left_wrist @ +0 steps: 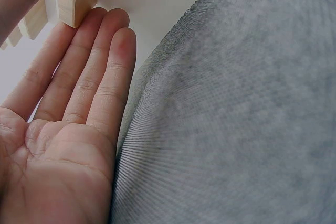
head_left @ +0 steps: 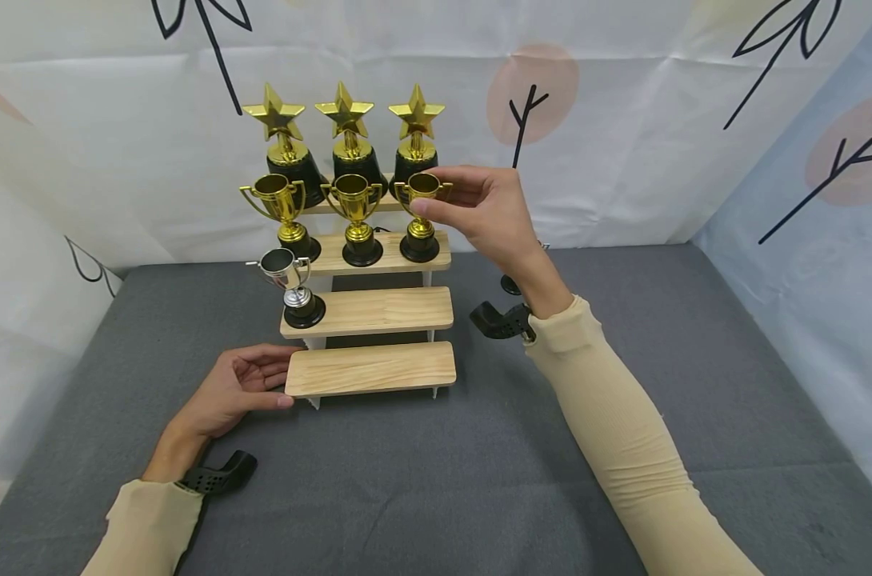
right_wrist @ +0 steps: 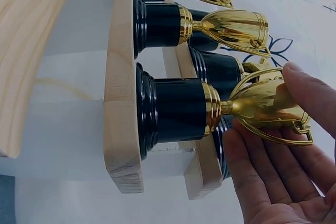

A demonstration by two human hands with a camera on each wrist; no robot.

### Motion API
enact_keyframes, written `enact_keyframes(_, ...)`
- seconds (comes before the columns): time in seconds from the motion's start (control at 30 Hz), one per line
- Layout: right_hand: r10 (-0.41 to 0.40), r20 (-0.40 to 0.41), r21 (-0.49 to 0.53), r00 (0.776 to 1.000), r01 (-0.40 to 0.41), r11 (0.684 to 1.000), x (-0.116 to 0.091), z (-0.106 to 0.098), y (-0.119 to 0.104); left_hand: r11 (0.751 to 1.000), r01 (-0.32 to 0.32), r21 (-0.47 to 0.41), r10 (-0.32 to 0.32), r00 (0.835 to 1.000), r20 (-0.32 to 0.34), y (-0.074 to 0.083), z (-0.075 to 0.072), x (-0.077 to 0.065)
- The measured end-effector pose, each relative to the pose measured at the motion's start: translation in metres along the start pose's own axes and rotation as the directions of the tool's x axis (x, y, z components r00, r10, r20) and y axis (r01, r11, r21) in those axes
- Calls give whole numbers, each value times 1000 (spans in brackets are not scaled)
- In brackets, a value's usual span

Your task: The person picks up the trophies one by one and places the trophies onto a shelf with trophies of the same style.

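My right hand (head_left: 492,212) holds the rightmost gold cup trophy (head_left: 420,227) by its bowl, between thumb and fingers. In the right wrist view that trophy's black base (right_wrist: 178,109) stands on the wooden shelf (right_wrist: 123,129), and the thumb (right_wrist: 310,95) lies against the gold bowl. Two matching gold cup trophies, a middle one (head_left: 355,210) and a left one (head_left: 281,210), share this tier. My left hand (head_left: 230,392) is at the left end of the lowest wooden step (head_left: 371,368); its fingers look straight in the left wrist view, close against the wood.
Three gold star trophies (head_left: 346,120) stand on the top tier behind. A silver cup trophy (head_left: 297,280) sits at the left of the tier below the gold cups. Right of the stand, a black round base (head_left: 510,285) shows partly behind my right wrist. Grey cloth (head_left: 422,480) covers the table.
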State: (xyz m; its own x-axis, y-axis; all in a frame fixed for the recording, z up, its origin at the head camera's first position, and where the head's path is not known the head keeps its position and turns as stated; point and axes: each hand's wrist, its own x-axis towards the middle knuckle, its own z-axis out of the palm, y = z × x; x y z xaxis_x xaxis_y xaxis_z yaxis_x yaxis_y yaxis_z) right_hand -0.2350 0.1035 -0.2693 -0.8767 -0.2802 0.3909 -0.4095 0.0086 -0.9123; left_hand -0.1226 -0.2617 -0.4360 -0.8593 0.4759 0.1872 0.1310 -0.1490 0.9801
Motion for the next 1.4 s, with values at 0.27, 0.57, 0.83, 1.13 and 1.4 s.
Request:
enact_keyframes(0.27, 28, -7, -23, 1000, -29, 999, 0, 1, 1, 1000, 4, 11, -4, 1000, -4, 0, 0, 0)
enact_keyframes(0.57, 36, -12, -8, 999, -36, 999, 0, 2, 2, 1000, 4, 7, -4, 1000, -5, -2, -1, 0)
enact_keyframes(0.83, 29, -21, 2, 999, -29, 1000, 0, 2, 3, 1000, -2, 2, 2, 1000, 2, -2, -2, 0)
enact_keyframes(1.13, 23, -12, -18, 1000, -23, 1000, -1, 2, 4, 1000, -8, 3, 8, 1000, 8, -3, -3, 0)
enact_keyframes(1.4, -28, 35, -15, 999, 28, 999, -4, 1, 8, 1000, 0, 17, 0, 1000, 0, -3, -3, 0)
